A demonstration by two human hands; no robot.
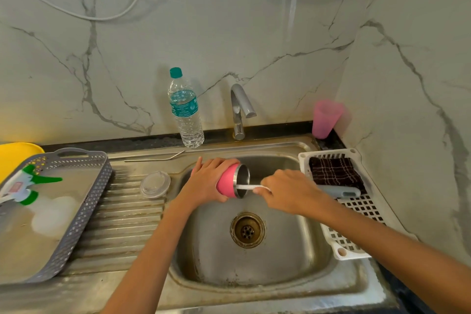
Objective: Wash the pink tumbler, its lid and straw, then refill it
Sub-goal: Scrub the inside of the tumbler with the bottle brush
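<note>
My left hand (207,181) grips the pink tumbler (227,182) on its side over the sink (293,257), steel mouth turned right. My right hand (288,190) holds a thin white brush handle (246,187) whose tip goes into the tumbler's mouth. The clear lid (155,184) lies flat on the ribbed drainboard left of the basin. The metal straw (154,157) rests along the sink's back ledge. A water bottle (185,109) with a teal cap stands behind it against the wall.
The faucet (240,109) rises behind the basin. A grey basket (84,201) with a spray bottle (24,186) sits at left, a yellow plate (15,155) behind it. At right, a white rack (356,224) holds a dark checked cloth (334,171) and a grey-handled tool (341,192); a pink cup (325,118) stands in the corner.
</note>
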